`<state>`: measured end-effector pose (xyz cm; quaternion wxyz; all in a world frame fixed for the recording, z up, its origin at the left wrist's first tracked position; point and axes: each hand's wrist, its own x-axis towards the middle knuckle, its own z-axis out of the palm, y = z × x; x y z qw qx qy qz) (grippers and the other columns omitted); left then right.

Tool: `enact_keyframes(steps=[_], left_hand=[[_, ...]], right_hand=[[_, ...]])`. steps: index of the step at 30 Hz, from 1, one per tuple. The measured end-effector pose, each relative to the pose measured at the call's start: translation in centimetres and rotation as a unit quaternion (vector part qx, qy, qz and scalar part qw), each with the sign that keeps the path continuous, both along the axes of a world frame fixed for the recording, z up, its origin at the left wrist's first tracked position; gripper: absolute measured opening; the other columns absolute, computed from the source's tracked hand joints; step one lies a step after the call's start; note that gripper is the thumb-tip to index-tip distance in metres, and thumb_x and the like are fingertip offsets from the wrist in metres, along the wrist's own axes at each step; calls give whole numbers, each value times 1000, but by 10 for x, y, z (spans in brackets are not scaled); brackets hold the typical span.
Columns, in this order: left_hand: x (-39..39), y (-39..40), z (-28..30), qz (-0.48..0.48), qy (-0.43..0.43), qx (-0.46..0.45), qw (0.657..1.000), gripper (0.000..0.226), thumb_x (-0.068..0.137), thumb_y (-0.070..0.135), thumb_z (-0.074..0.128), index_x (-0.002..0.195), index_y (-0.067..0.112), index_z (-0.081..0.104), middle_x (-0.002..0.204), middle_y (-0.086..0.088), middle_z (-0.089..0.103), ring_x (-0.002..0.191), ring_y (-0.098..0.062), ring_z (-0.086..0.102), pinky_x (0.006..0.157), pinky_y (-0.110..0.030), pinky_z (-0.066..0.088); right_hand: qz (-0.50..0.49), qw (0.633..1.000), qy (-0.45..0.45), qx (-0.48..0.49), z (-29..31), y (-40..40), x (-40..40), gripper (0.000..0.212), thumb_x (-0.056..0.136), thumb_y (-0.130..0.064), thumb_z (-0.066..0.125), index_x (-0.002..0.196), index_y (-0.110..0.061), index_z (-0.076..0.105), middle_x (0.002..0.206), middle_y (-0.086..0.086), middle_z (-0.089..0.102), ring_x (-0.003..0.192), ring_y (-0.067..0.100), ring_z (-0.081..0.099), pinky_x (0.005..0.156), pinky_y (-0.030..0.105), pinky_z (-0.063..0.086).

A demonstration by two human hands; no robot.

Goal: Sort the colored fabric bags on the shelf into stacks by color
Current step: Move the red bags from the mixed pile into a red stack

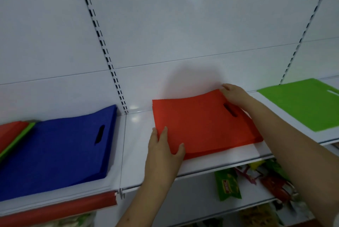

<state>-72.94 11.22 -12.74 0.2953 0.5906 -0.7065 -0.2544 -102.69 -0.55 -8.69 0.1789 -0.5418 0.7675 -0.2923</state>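
A stack of red fabric bags lies on the middle of the white shelf. My left hand holds the stack's near left corner, thumb on top. My right hand rests on the far right corner beside the handle slot. A blue stack lies on the left section. At the far left edge, a mixed pile shows red bags and a green bag under the blue one. A green stack lies on the right section.
The white back panel with slotted uprights rises right behind the shelf. A red price strip runs along the left section's front edge. Packaged goods fill the lower shelf at the right.
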Motion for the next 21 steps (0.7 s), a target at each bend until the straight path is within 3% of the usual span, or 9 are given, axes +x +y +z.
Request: enact_keyframes(steps=[4, 10, 15, 21], left_hand=[[14, -4, 8, -7, 23, -24, 999, 76, 95, 48, 57, 157, 28, 18, 166, 3, 4, 151, -11, 10, 121, -30, 23], [63, -4, 27, 2, 48, -82, 996, 68, 96, 44, 57, 155, 31, 26, 162, 13, 17, 143, 5, 17, 106, -7, 14], [148, -8, 46, 21, 77, -108, 991, 63, 97, 36, 60, 152, 23, 34, 154, 8, 36, 138, 3, 30, 108, -3, 21], [278, -7, 59, 66, 77, -142, 985, 60, 98, 36, 57, 152, 23, 35, 154, 10, 37, 138, 4, 30, 97, 8, 15]], right_hand=[[-14, 992, 53, -115, 21, -4, 40, 48, 99, -26, 42, 137, 2, 52, 137, 24, 55, 128, 35, 50, 106, 35, 35], [118, 957, 56, -258, 60, -15, 170, 37, 101, -20, 48, 133, -5, 58, 133, 12, 61, 122, 26, 56, 105, 32, 39], [227, 942, 1, -248, 81, -23, 299, 35, 103, -24, 47, 133, -11, 58, 132, 7, 62, 120, 21, 57, 97, 19, 34], [286, 935, -30, -205, 94, -36, 450, 40, 104, -29, 44, 140, -14, 53, 139, 3, 57, 126, 18, 52, 96, 18, 32]])
